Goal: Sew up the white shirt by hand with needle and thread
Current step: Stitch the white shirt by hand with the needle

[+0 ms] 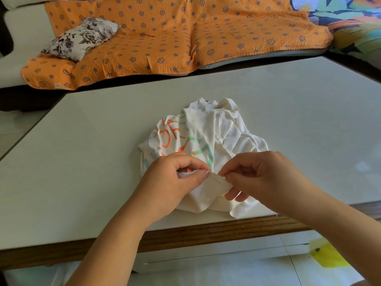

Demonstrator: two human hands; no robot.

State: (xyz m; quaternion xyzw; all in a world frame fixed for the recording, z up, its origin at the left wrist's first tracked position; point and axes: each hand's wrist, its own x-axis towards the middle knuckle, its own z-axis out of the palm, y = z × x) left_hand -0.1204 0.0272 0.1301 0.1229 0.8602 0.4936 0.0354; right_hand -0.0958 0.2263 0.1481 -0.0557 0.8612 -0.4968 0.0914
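A fold of white cloth was pinched between thumb and forefinger of the left hand [175, 180], and pinched again just beside it by the right hand [259, 174], its other fingers curled beneath. Both forearms were angled in across the near edge. The white shirt [226, 137] was seen crumpled on the tabletop [92, 162] at mid near edge, coloured lettering up. Beyond the far edge, a flowered cushion [82, 38] was laid on an orange cover [175, 38].

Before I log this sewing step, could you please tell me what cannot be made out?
Head view only.
Tear: hidden in the white shirt fold pinched by left hand and right hand.
Needle and thread: not discernible; too small, or behind the pinching hands.
Print: crumpling covers most letters.
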